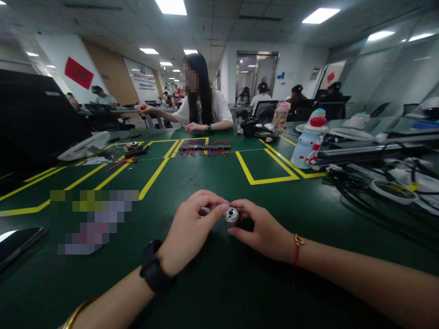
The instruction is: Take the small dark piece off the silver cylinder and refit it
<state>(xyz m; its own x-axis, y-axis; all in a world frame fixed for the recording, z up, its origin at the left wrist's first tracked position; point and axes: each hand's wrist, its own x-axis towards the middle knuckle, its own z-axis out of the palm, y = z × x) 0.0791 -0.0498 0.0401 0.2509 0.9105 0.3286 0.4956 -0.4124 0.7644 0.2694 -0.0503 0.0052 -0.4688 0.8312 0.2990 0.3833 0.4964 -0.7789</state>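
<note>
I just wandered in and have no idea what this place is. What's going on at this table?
A person seated at a green table holds a small silver metal cylinder between both hands, left hand and right hand pinching it from either side just above the tabletop. Across the table another person sits near a pile of red and blue wires.

Green table (219, 283) with yellow lines; far middle, red-blue wires (205, 148); far left, white fan (84, 146); right, cables (360, 185).
</note>
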